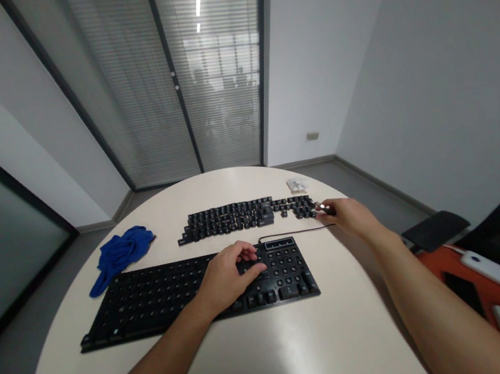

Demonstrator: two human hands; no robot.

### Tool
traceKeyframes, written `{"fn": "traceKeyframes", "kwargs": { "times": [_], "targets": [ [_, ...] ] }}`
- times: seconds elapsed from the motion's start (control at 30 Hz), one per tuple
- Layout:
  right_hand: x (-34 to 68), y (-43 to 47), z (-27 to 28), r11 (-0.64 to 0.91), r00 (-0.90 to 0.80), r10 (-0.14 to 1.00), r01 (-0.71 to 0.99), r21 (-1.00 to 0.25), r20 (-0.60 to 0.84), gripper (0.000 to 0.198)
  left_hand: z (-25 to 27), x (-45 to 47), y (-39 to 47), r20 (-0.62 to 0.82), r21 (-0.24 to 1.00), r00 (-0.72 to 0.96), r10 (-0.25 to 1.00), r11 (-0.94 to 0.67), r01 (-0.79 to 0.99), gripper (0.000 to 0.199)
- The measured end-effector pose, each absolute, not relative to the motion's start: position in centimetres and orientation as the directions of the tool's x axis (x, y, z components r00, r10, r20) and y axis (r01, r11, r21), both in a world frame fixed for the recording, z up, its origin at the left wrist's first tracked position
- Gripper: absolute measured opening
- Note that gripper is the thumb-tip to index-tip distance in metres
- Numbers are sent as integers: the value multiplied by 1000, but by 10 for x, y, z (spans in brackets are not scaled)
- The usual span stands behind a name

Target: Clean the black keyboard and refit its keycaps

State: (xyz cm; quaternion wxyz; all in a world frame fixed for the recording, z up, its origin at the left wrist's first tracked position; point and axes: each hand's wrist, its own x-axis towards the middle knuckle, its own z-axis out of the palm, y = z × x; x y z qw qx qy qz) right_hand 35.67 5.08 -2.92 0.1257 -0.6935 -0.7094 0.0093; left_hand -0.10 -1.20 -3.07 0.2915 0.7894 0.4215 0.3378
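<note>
Left hand (229,274) on keyboard (153,297); right hand (349,214) at keycaps (245,215); lettering unreadable.

Left hand (229,275) flat on black keyboard (153,297), right of centre. Right hand (349,214) pinching keycap at right end of loose keycap rows (245,215). Blue cloth (119,254) far left on desk (260,353).

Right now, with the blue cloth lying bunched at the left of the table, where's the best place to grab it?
Probably the raised, bunched upper part of the blue cloth, pinched from above. It lies crumpled with folds that stand up there, while its lower tail lies thin and flat on the table. It lies clear of the keyboard base.
</note>
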Motion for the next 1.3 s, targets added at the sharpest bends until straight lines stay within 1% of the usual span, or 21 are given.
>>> {"fn": "traceKeyframes", "kwargs": {
  "times": [0.3,0.43,0.53,0.63,0.67,0.73,0.77,0.83,0.93,1.03,1.1,1.17,1.3],
  "targets": [
    [353,51,-29,55,-22,982,983,-175,187,27,-32,-1,-11,288,726,423,859,-484,488,22],
    [351,49,-25,47,-12,981,983,-178,192,29,-29,-1,-14,293,694,444,847,-507,510,21],
    [349,44,-17,27,6,980,987,-160,201,31,-25,-2,-17,324,627,524,788,-593,504,24],
    [340,36,-4,8,33,965,988,-152,262,39,-22,-2,-19,343,567,630,697,-688,453,31],
    [336,33,0,8,42,957,985,-171,287,44,-21,-2,-19,342,558,652,677,-704,439,33],
    [323,26,9,56,29,941,969,-239,338,50,-21,-2,-19,332,553,672,662,-714,430,34],
    [316,23,12,105,1,937,952,-286,349,53,-22,-2,-19,326,553,674,663,-712,433,35],
    [301,17,16,211,-46,927,883,-419,371,53,-23,-2,-18,321,557,675,665,-709,434,34],
    [282,10,14,329,-171,937,726,-604,305,52,-24,-1,-17,330,564,676,659,-712,419,30],
    [268,4,10,401,-354,908,571,-716,226,47,-24,0,-17,335,561,678,654,-717,415,27],
    [263,0,9,402,-450,877,495,-770,168,43,-25,0,-17,333,558,680,653,-718,416,27],
    [260,-3,10,370,-512,852,448,-814,106,38,-25,0,-17,334,559,680,653,-718,415,27],
    [258,-8,15,323,-575,817,411,-852,32,37,-25,0,-17,336,561,675,656,-716,417,24]
  ]
}}
